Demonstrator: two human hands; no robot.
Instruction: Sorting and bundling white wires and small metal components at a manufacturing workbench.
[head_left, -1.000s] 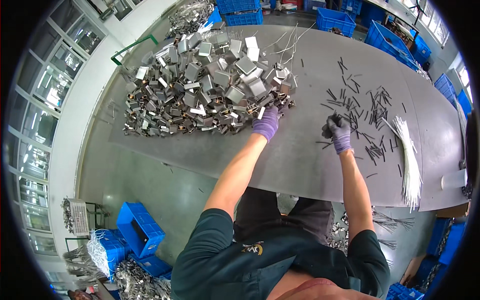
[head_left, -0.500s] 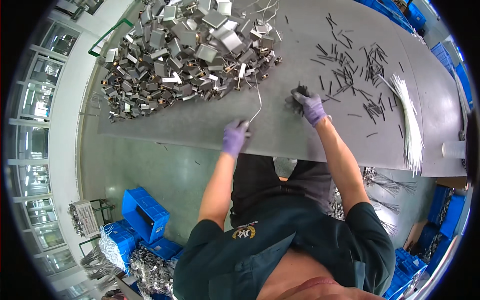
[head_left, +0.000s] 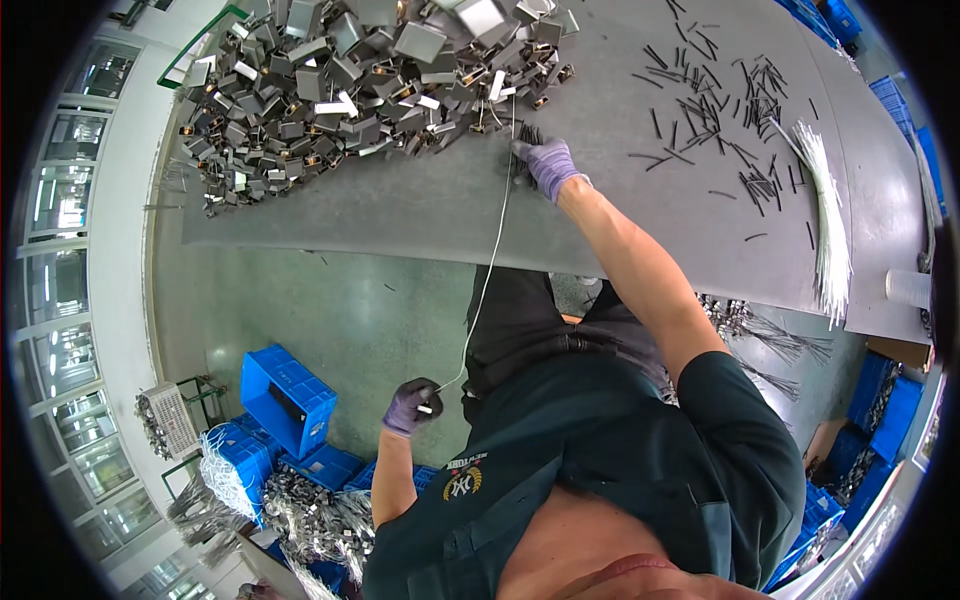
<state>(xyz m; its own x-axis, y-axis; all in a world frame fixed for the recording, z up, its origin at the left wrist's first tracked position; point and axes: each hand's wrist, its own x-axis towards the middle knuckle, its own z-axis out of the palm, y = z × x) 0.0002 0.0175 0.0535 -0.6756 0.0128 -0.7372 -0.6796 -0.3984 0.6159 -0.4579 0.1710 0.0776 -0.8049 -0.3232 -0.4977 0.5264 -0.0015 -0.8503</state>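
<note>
White cord point(head_left: 488, 270) runs taut from 12 to 7 o'clock: left hand point(head_left: 412, 404) clenched on its end, right hand point(head_left: 546, 163) pinching black pins point(head_left: 528, 135) against tabletop point(head_left: 420, 205), steadying them.

Blue crates point(head_left: 285, 395) stand on the green floor point(head_left: 330, 310); a white cup point(head_left: 908, 288) sits at the table edge.

Shiny metal parts point(head_left: 330, 90) — matt grey table point(head_left: 420, 210)

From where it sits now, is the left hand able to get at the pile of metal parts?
Probably not: the left hand hangs low beside the table, gripping the white cord, well short of the metal parts.
</note>
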